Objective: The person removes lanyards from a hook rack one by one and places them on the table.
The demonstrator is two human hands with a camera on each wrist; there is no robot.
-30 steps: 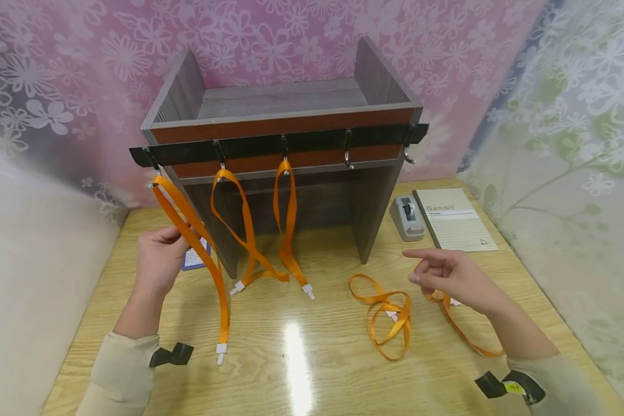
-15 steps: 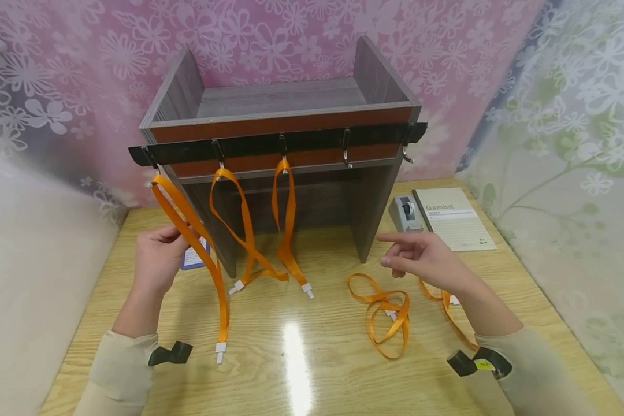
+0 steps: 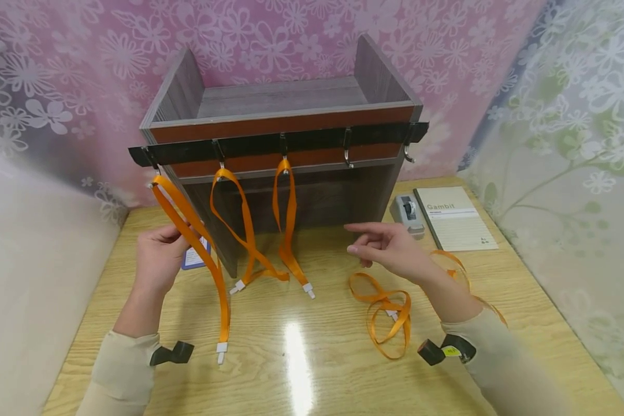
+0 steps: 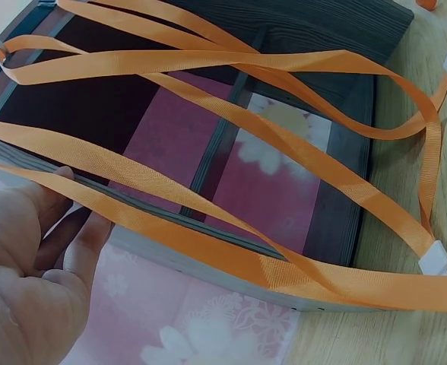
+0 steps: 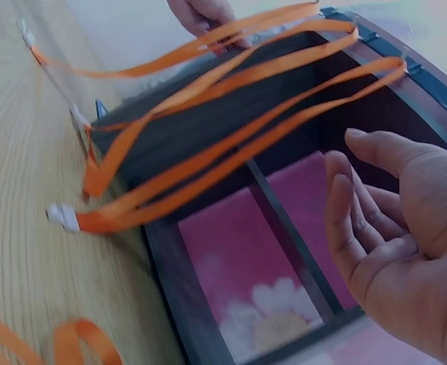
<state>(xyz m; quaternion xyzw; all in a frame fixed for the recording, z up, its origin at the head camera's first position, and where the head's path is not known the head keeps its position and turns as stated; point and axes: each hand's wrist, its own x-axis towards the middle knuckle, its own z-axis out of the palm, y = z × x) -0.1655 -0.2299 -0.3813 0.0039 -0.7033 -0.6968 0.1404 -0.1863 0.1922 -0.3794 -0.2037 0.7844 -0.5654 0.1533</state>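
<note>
An orange lanyard hangs from the leftmost hook, its white clip low above the table. My left hand pinches one of its straps below the hook, the thumb and a fingertip on it in the left wrist view. Two more orange lanyards hang on the second hook and third hook, clips down by the tabletop. My right hand is in the air to the right of the rack, index finger extended, the others loosely bent, holding nothing. Below it, another orange lanyard lies looped on the table.
A grey wooden rack bears the black hook strip; its two right hooks carry nothing. A tape dispenser and notebook lie at the right. One more lanyard is partly behind my right arm. A blue-edged card shows behind my left hand.
My right hand has moved left and a little away from me, from beside the notebook toward the rack's right leg. The left hand and the hanging lanyards have kept their places.
</note>
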